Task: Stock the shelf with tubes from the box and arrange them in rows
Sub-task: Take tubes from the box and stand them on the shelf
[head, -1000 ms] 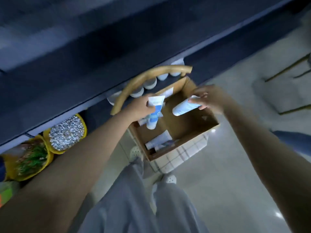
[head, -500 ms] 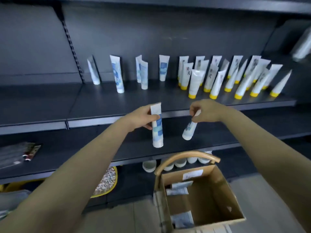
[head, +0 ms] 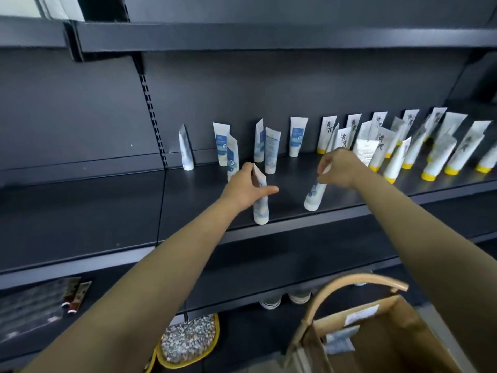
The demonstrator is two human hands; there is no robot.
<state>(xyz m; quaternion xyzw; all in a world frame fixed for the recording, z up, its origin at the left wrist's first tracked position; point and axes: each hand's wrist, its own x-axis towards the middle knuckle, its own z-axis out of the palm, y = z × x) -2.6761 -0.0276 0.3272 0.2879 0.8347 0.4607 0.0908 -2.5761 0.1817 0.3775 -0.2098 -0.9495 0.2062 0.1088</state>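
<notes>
My left hand (head: 246, 188) grips a white and blue tube (head: 261, 208) that stands cap-down near the front edge of the dark shelf (head: 336, 208). My right hand (head: 337, 168) pinches the crimped top of a second white and blue tube (head: 314, 196), tilted, with its cap on the shelf. Behind them stand several white and blue tubes (head: 272, 150). Farther right stand rows of white tubes with yellow caps (head: 433, 157). The cardboard box (head: 382, 343) sits at the bottom right, with a tube (head: 337, 343) inside it.
A curved wooden handle (head: 349, 285) arches over the box. A yellow bowl of pebbles (head: 188, 343) sits on the lowest level. Dark packets (head: 40, 300) lie on the shelf below at the left. White cups (head: 285, 298) stand under the lower shelf.
Both hands rose from the box with a tube each and reached forward over the shelf. The tubes now touch the shelf surface. The view tilted up from the box.
</notes>
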